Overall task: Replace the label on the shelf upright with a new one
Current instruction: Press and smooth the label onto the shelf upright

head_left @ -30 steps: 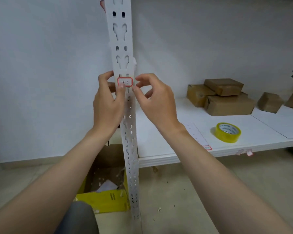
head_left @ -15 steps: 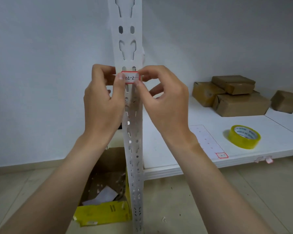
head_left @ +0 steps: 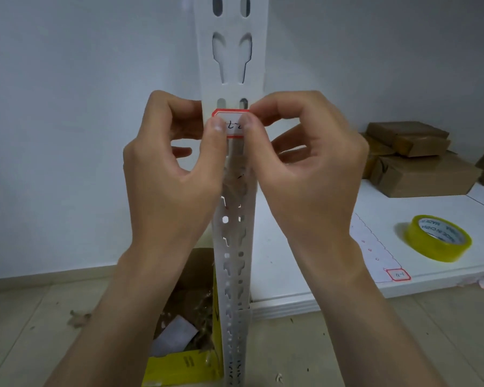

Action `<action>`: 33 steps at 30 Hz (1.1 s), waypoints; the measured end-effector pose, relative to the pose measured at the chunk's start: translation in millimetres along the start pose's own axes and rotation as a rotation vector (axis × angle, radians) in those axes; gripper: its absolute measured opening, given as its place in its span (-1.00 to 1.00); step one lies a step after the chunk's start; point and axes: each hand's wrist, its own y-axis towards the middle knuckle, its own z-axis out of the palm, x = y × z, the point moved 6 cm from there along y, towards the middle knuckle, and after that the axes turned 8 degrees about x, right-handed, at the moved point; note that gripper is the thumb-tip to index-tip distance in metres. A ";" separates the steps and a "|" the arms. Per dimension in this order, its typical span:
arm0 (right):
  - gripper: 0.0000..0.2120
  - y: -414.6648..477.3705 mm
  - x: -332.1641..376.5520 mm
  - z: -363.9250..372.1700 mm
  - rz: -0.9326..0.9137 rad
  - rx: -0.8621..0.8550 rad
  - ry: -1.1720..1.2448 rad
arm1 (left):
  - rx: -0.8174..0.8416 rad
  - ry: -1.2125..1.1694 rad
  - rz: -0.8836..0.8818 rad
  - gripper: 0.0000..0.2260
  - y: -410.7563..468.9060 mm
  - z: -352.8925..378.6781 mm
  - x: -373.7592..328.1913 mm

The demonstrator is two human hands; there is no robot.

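Pinching label (head_left: 233,120), fingers of left hand (head_left: 168,177), right hand (head_left: 308,174); long axis horizontal across vertical shelf upright (head_left: 229,65).

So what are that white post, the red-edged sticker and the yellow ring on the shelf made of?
The post looks like painted metal: matte white, cleanly punched slots. The sticker seems paper, matte, with pen writing. The ring is probably plastic tape, glossy translucent yellow.

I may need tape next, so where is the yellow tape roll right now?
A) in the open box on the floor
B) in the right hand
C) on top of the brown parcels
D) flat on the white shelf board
D: the tape roll lies flat on the shelf board, in front of the brown parcels; the right hand pinches the label.
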 end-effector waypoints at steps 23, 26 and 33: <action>-0.93 8.8 5.5 -5.6 0.106 0.060 -0.058 | 0.064 0.037 -0.139 -0.81 1.0 -5.8 -6.8; -0.94 8.0 6.1 -6.5 0.105 0.066 -0.073 | 0.076 0.038 -0.162 -0.80 0.9 -7.0 -8.2; -0.95 6.7 6.1 -8.9 0.091 0.052 -0.076 | 0.096 0.070 -0.190 -0.86 -0.3 -8.5 -10.3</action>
